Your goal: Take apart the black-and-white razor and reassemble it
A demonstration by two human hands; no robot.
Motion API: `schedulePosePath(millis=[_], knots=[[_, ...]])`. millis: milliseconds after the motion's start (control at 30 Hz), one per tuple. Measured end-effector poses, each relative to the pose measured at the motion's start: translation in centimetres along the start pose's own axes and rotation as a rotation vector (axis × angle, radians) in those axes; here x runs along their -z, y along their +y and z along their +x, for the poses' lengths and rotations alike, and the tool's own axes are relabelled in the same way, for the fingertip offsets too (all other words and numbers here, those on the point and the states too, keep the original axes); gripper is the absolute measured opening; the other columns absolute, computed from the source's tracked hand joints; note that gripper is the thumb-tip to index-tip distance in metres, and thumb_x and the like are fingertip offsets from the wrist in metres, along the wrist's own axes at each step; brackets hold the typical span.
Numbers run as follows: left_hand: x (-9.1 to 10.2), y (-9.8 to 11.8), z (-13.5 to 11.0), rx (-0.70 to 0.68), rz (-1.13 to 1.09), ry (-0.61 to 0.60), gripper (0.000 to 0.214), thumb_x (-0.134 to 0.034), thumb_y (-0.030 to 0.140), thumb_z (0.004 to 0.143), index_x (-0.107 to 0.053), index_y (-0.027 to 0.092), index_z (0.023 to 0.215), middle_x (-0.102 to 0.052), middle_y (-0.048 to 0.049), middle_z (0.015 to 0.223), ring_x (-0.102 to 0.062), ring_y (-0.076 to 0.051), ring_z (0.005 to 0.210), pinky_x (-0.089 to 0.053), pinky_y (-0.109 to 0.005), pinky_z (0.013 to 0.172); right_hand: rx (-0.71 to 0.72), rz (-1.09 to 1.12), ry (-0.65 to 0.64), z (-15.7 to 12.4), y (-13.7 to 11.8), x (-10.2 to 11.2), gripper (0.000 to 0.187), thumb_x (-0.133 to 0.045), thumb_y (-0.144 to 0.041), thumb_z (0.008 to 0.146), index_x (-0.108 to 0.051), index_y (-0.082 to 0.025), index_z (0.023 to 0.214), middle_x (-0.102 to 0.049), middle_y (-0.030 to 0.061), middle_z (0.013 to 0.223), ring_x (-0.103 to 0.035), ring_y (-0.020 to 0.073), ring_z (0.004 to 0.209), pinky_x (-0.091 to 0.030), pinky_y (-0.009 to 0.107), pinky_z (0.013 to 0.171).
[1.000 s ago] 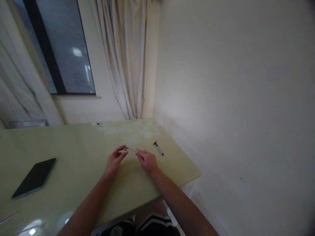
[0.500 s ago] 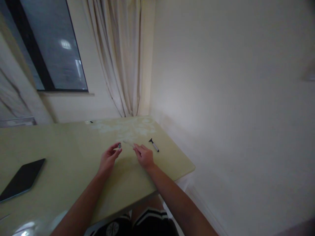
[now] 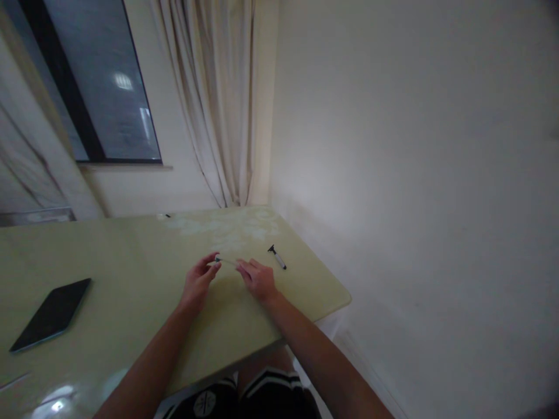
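Observation:
Between the thumb and fingers of my left hand (image 3: 198,283) is a small dark piece (image 3: 217,259) with a pale edge; its kind is too small to make out. My right hand (image 3: 258,280) pinches a thin pale stick (image 3: 229,261) that points left. The stick's far tip meets the small piece, or lies right in front of it. Both hands are just above the pale green table (image 3: 144,273). To the right of my right hand lies a razor (image 3: 278,258) with a grey and black handle, its head pointing away from me.
A flat black tablet-like slab (image 3: 51,314) rests on the left side of the table. Near the back edge sits a small dark item (image 3: 167,216). A plain wall (image 3: 393,174) stands along the right, and curtains (image 3: 218,105) hang behind the table.
The stick's tip has come to the small piece in my left hand; before, a gap lay between them. My left hand has turned the piece slightly. The view has shifted a little left.

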State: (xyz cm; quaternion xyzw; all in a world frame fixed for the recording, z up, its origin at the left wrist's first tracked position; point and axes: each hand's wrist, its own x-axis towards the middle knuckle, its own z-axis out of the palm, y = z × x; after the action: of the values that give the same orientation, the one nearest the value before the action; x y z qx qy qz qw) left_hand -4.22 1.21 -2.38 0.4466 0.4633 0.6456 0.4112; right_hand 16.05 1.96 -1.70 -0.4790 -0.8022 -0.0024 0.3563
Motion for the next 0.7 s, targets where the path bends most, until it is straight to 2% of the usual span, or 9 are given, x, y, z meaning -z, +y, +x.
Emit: schedulePosePath(millis=[100, 233, 333, 433, 567, 700], knots=[[-0.11, 0.18, -0.09, -0.007, 0.002, -0.012, 0.07, -0.089, 0.061, 0.06, -0.076, 0.021, 0.116, -0.061, 0.0024, 0.076, -0.045, -0.01, 0.063, -0.036, -0.022, 0.06, -0.077, -0.017, 0.052, 0.04, 0.04, 0.26, 0.04, -0.044, -0.045, 0.109, -0.072, -0.027, 0.131, -0.076, 0.0055, 0.097, -0.07, 0.0158, 0.082, -0.047, 0.021, 0.07], [-0.24, 0.4, -0.22, -0.008, 0.008, -0.002, 0.069, -0.089, 0.061, 0.058, -0.077, 0.022, 0.114, -0.062, 0.0023, 0.077, -0.044, -0.01, 0.062, -0.036, -0.023, 0.06, 0.012, -0.013, 0.008, -0.02, 0.0, 0.48, 0.038, -0.046, -0.046, 0.108, -0.071, -0.03, 0.132, -0.076, 0.0045, 0.098, -0.07, 0.0157, 0.083, -0.047, 0.021, 0.071], [-0.28, 0.49, -0.28, -0.002, 0.029, -0.006, 0.069, -0.088, 0.062, 0.059, -0.077, 0.02, 0.113, -0.061, 0.002, 0.076, -0.045, -0.011, 0.063, -0.036, -0.024, 0.06, -0.038, -0.029, 0.005, -0.02, -0.09, 0.44, 0.039, -0.046, -0.046, 0.108, -0.073, -0.028, 0.13, -0.076, 0.005, 0.096, -0.07, 0.0157, 0.081, -0.047, 0.021, 0.069], [-0.25, 0.48, -0.29, -0.004, 0.039, -0.014, 0.072, -0.087, 0.063, 0.06, -0.075, 0.02, 0.117, -0.062, 0.0014, 0.079, -0.045, -0.011, 0.063, -0.037, -0.024, 0.06, 0.008, 0.017, -0.03, 0.03, -0.16, 0.41, 0.038, -0.047, -0.047, 0.107, -0.072, -0.029, 0.13, -0.076, 0.0042, 0.097, -0.07, 0.0157, 0.084, -0.047, 0.021, 0.072], [-0.12, 0.48, -0.24, 0.004, 0.054, -0.007, 0.073, -0.087, 0.062, 0.06, -0.075, 0.019, 0.118, -0.063, 0.0007, 0.081, -0.047, -0.011, 0.064, -0.038, -0.024, 0.062, -0.084, 0.036, -0.016, -0.07, -0.29, 0.22, 0.037, -0.047, -0.044, 0.108, -0.074, -0.029, 0.127, -0.076, 0.0047, 0.098, -0.07, 0.0174, 0.087, -0.049, 0.022, 0.075], [-0.09, 0.85, -0.33, 0.01, 0.097, -0.017, 0.074, -0.086, 0.063, 0.06, -0.074, 0.018, 0.118, -0.065, -0.0002, 0.082, -0.049, -0.011, 0.064, -0.039, -0.024, 0.061, -0.019, 0.087, -0.054, 0.28, 0.12, 0.22, 0.033, -0.049, -0.043, 0.107, -0.076, -0.03, 0.121, -0.075, 0.0037, 0.095, -0.068, 0.0179, 0.087, -0.049, 0.024, 0.078]])
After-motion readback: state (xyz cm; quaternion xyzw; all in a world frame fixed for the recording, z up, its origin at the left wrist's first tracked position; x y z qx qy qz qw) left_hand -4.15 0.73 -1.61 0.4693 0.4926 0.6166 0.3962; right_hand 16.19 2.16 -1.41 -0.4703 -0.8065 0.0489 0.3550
